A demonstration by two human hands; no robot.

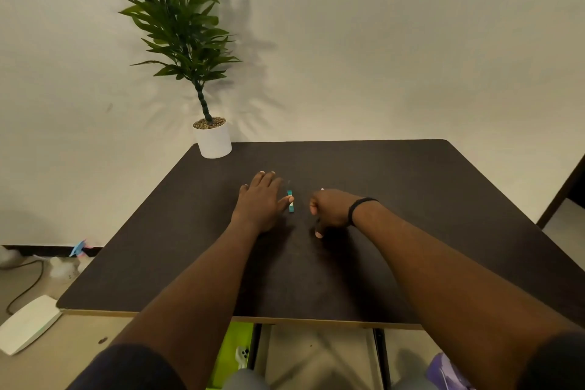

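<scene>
A small teal and white oblong object (290, 201) lies on the dark table (411, 199), between my two hands. My left hand (261, 201) lies flat on the table with fingers spread, and its thumb tip touches the left side of the teal object. My right hand (329, 209) hovers just right of the object with fingers curled under and the thumb pointing down at the table; nothing shows in its grasp. A black band circles my right wrist.
A potted plant in a white pot (212, 139) stands on the table's far left corner against the wall. On the floor at left lie a white box (28, 323) and a cable. A green box (232, 355) sits under the table.
</scene>
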